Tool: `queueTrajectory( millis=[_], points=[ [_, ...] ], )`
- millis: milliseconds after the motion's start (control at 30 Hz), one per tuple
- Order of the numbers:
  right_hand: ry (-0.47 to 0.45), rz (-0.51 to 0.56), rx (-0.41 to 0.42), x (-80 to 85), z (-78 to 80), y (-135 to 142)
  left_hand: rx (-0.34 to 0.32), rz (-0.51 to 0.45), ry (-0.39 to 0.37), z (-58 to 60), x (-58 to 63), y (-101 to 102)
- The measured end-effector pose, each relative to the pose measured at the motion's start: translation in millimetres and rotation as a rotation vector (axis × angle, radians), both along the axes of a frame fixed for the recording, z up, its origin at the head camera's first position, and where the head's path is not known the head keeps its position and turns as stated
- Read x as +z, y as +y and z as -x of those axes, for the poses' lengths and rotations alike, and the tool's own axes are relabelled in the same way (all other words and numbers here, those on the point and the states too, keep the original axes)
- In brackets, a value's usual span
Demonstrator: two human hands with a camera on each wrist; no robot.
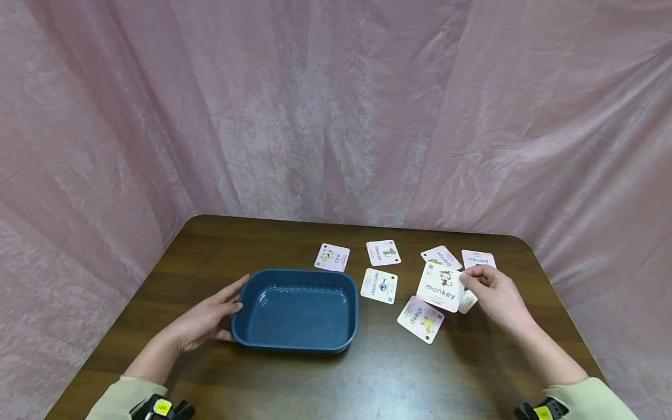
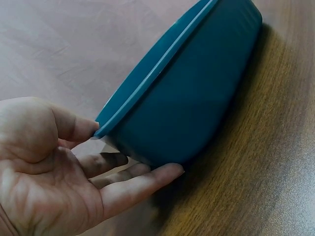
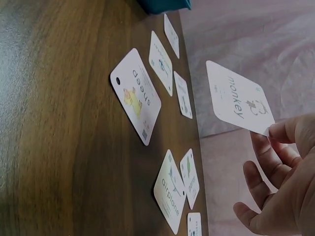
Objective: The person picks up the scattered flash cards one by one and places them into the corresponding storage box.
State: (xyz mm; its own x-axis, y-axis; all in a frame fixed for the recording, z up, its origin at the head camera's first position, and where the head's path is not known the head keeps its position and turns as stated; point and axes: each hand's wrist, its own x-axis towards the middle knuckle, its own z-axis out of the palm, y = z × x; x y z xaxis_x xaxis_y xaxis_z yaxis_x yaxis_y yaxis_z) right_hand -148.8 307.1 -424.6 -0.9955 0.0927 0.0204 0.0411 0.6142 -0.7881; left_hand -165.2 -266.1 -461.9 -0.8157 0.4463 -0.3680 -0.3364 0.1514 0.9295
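Note:
A dark blue plastic basin [image 1: 296, 349] stands on the table. At its left end my left hand [image 1: 210, 318] holds it; in the left wrist view the thumb is at the rim and other fingers lie along the outer wall. My right hand [image 1: 496, 293] pinches one corner of a white monkey flashcard [image 1: 438, 289] between thumb and fingers. This card is raised above the table, picture side towards me. Beneath and around it lie a sheep card [image 1: 421, 319], an airplane card [image 3: 170, 191] partly hidden in the head view, a parrot card [image 1: 442, 255] and a panda card [image 1: 478, 256].
Between the basin and the right-hand cards lie a helicopter card [image 1: 379, 286] and a mouse card [image 1: 383, 252]. A cow card [image 1: 332, 257] is just behind the basin. Pink curtain [image 1: 336, 116] hangs behind the brown wooden table [image 1: 294, 385].

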Motion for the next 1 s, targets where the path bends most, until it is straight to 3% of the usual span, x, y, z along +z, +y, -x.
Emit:
queueTrajectory(
  millis=[1000],
  points=[
    [-0.041, 0.101, 0.057, 14.7, 17.4, -51, -0.01, -0.004, 0.015, -1.2, -0.8, 0]
  ],
)
